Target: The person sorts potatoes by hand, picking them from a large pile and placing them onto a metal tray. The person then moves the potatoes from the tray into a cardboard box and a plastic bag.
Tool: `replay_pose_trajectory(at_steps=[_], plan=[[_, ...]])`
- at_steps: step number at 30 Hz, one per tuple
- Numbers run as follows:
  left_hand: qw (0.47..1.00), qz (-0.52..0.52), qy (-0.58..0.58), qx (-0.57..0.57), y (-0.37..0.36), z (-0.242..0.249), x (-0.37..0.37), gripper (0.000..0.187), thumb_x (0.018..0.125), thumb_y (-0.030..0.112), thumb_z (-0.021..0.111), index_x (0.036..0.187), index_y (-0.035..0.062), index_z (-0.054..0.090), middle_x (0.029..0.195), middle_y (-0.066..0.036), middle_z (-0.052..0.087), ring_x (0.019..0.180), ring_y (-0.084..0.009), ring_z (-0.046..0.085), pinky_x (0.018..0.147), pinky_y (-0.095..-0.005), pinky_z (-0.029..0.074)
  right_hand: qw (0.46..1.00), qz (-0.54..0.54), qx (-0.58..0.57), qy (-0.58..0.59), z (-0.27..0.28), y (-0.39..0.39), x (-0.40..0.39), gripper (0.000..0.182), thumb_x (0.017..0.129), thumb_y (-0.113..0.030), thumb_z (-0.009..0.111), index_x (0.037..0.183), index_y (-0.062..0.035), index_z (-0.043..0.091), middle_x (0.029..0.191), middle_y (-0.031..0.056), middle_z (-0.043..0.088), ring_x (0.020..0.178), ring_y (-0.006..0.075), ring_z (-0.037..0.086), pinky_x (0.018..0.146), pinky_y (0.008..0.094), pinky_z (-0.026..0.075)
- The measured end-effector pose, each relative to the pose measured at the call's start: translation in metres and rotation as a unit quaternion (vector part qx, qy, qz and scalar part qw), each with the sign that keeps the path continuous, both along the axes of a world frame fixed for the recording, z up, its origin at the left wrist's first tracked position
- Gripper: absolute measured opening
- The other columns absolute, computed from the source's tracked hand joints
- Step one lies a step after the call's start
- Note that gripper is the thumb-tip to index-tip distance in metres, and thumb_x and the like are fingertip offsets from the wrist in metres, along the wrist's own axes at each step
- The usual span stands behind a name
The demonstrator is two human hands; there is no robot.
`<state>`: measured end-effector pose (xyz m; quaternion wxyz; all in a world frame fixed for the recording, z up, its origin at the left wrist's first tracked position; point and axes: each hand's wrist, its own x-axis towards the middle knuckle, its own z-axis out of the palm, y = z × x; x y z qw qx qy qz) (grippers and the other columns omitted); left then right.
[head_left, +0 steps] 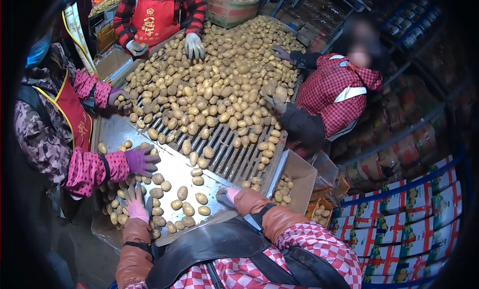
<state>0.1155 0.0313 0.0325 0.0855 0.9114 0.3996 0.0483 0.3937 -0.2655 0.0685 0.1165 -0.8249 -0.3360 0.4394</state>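
Note:
My left hand [135,204], in a pink and grey glove, lies with fingers spread over potatoes at the lower left of a metal sorting table [172,166]. At the table's near edge, my right hand [227,196] rests by the bare metal; its fingers are partly hidden, so their pose is unclear. Between my hands lie several loose potatoes [188,209]. Beyond them, a large heap of potatoes [219,84] covers the slatted part [227,149] of the table.
A co-worker's purple glove [142,160] is just beyond my left hand. Other co-workers stand left, at the far side and right. A cardboard box [299,181] with potatoes stands right of the table; printed cartons [399,229] are stacked farther right.

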Motion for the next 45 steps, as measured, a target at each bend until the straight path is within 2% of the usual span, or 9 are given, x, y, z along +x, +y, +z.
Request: replay_pose_trajectory(at_steps=[19, 27, 28, 30, 32, 36, 38, 43, 45], plan=[[0.993, 0.036, 0.082, -0.081, -0.001, 0.022, 0.016, 0.078, 0.086, 0.051, 0.065, 0.152, 0.0245, 0.034, 0.160, -0.006, 0.025, 0.148, -0.0365, 0.020, 0.113, -0.0648, 0.021, 0.998, -0.054, 0.003, 0.011, 0.038, 0.006, 0.008, 0.030, 0.089, -0.030, 0.057, 0.104, -0.0090, 0.073, 0.110, 0.0157, 0.070, 0.102, 0.0306, 0.067, 0.089, 0.0400, 0.052], [0.976, 0.067, 0.164, -0.128, -0.003, 0.030, 0.040, 0.083, 0.084, 0.040, 0.068, 0.155, 0.0259, 0.027, 0.162, -0.011, 0.021, 0.148, -0.0377, 0.020, 0.114, -0.0607, 0.024, 0.983, -0.025, -0.124, -0.131, 0.135, 0.019, -0.017, 0.030, 0.088, -0.028, 0.057, 0.098, -0.0073, 0.075, 0.106, 0.0178, 0.071, 0.099, 0.0320, 0.068, 0.087, 0.0408, 0.054], [0.975, 0.036, 0.151, -0.156, -0.017, 0.075, 0.053, 0.076, 0.087, 0.025, 0.064, 0.155, 0.0209, 0.030, 0.158, -0.016, 0.031, 0.145, -0.0377, 0.028, 0.117, -0.0542, 0.024, 0.985, -0.165, 0.027, 0.052, 0.109, 0.033, -0.003, 0.030, 0.091, -0.030, 0.055, 0.106, -0.0095, 0.071, 0.108, 0.0147, 0.069, 0.100, 0.0312, 0.066, 0.088, 0.0413, 0.052], [0.986, -0.063, 0.050, -0.143, -0.019, 0.017, 0.059, 0.054, 0.089, 0.010, 0.055, 0.143, 0.0101, 0.049, 0.143, -0.023, 0.049, 0.134, -0.0363, 0.047, 0.114, -0.0458, 0.035, 0.766, -0.405, 0.266, 0.423, 0.054, 0.073, -0.008, 0.033, 0.099, -0.035, 0.051, 0.123, -0.0138, 0.061, 0.110, 0.0085, 0.067, 0.103, 0.0296, 0.062, 0.091, 0.0422, 0.049], [0.953, -0.127, -0.010, -0.275, -0.039, 0.066, 0.073, 0.062, 0.085, 0.023, 0.066, 0.142, 0.0077, 0.048, 0.145, -0.026, 0.044, 0.134, -0.0423, 0.043, 0.112, -0.0479, 0.036, 0.821, -0.359, 0.172, 0.410, 0.036, 0.070, -0.005, 0.027, 0.099, -0.033, 0.052, 0.114, -0.0130, 0.063, 0.099, 0.0068, 0.065, 0.090, 0.0246, 0.061, 0.079, 0.0391, 0.049], [0.960, -0.238, -0.030, -0.142, -0.053, 0.032, 0.041, 0.051, 0.088, 0.028, 0.060, 0.139, 0.0239, 0.053, 0.144, -0.010, 0.047, 0.127, -0.0334, 0.051, 0.101, -0.0524, 0.041, 0.954, -0.212, 0.024, 0.210, -0.046, 0.001, 0.027, 0.018, 0.095, -0.023, 0.063, 0.100, -0.0069, 0.064, 0.077, 0.0054, 0.063, 0.061, 0.0171, 0.058, 0.057, 0.0342, 0.049], [0.970, -0.162, 0.024, -0.182, -0.055, 0.038, 0.013, 0.061, 0.083, 0.050, 0.066, 0.139, 0.0284, 0.053, 0.148, -0.008, 0.045, 0.136, -0.0362, 0.042, 0.105, -0.0616, 0.034, 0.934, -0.283, 0.019, 0.217, -0.048, -0.011, 0.025, 0.013, 0.091, -0.015, 0.068, 0.094, -0.0031, 0.064, 0.072, 0.0043, 0.061, 0.061, 0.0145, 0.057, 0.057, 0.0282, 0.048], [0.985, 0.087, -0.085, -0.125, -0.048, 0.022, -0.038, 0.055, 0.078, 0.038, 0.075, 0.128, 0.0197, 0.062, 0.121, -0.015, 0.062, 0.119, -0.0362, 0.052, 0.103, -0.0489, 0.040, 0.907, -0.287, 0.022, 0.309, -0.031, -0.004, 0.022, 0.014, 0.095, -0.018, 0.062, 0.093, -0.0047, 0.062, 0.075, 0.0030, 0.062, 0.062, 0.0134, 0.057, 0.056, 0.0279, 0.047], [0.992, 0.041, -0.113, -0.045, -0.052, 0.008, -0.034, 0.047, 0.081, 0.038, 0.073, 0.123, 0.0180, 0.063, 0.126, -0.014, 0.058, 0.122, -0.0369, 0.050, 0.104, -0.0517, 0.039, 0.915, -0.265, 0.008, 0.303, -0.034, 0.007, 0.019, 0.014, 0.095, -0.018, 0.061, 0.092, -0.0044, 0.063, 0.074, 0.0031, 0.062, 0.061, 0.0124, 0.056, 0.055, 0.0280, 0.046]])
